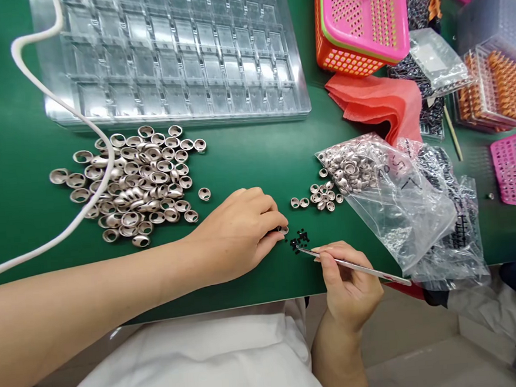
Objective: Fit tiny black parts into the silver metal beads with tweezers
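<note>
At the near edge of the green mat [247, 159], my left hand [238, 233] pinches one small metal ring [282, 229] between thumb and fingertips, closed on it and resting on the mat. My right hand [346, 287], at 4 o'clock from the left, is closed around tweezers [351, 265], whose tip reaches a cluster of tiny black parts [300, 238] lying just beside the ring.

The ring looks light, stiff and smooth, likely to slip or roll; its rim is the sound place to hold. The black parts appear far too small for fingers, so the tweezers must take them singly, with a gentle squeeze lest one springs away.

A large heap of rings [136, 181] lies at 10 o'clock from the left hand, a smaller scatter [322, 198] at 2 o'clock, spilling from a clear bag [385, 190]. A clear tray [173, 52] sits at 12 o'clock; a white cable [90, 131] crosses the heap.

Hidden or unclear: most of the held ring behind my fingers, whether the tweezers already grip a part, and the shape of the black parts.
</note>
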Demonstrator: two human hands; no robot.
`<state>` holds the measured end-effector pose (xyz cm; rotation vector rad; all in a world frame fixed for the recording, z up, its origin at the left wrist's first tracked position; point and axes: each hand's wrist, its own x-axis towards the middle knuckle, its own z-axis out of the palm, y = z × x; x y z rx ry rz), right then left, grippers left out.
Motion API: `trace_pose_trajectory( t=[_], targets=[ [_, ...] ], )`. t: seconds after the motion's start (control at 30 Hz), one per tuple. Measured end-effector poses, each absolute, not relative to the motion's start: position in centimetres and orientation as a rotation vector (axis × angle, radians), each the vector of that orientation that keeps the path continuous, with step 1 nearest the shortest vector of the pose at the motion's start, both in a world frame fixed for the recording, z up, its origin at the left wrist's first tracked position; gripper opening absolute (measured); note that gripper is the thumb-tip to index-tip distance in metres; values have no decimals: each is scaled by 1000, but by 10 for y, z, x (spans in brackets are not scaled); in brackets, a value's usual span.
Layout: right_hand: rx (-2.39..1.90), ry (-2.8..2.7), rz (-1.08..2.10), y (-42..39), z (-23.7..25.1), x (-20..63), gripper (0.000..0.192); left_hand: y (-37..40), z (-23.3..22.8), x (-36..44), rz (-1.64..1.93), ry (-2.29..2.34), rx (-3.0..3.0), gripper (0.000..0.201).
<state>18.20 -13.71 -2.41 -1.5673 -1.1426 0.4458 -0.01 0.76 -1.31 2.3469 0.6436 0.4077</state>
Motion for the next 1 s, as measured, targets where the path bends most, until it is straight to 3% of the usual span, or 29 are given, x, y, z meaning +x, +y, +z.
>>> trace_pose_trajectory(
  t=[1.0],
  targets=[
    [-1581,-1139,399,-136,-26,180,16,8,-12,0,375,653,2338,12]
  ],
)
